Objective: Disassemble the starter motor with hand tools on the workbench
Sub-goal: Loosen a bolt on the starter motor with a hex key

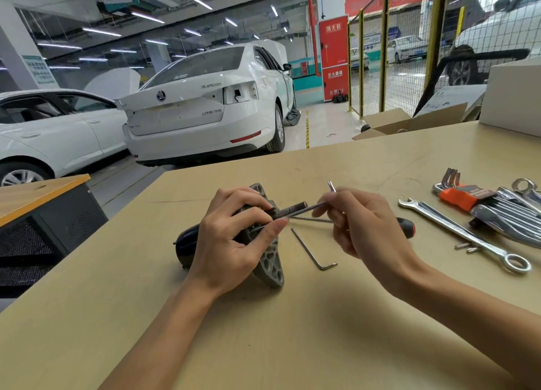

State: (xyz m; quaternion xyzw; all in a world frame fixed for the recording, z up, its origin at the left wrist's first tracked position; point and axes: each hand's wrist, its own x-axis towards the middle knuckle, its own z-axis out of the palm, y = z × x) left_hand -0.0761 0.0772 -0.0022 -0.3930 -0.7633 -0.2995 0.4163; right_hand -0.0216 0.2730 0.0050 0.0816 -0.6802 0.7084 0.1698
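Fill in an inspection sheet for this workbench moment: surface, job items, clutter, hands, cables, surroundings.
Surface: tan workbench, scuffed.
Job's things: starter motor lying on the bench; long hex key at its housing.
Clutter: loose hex key, combination wrench, hex key set, screwdriver, small bolts.
Hands: left hand grips the motor; right hand pinches the long hex key.
Cables: nothing seen.
Surroundings: white cars, cardboard box, yellow mesh fence.
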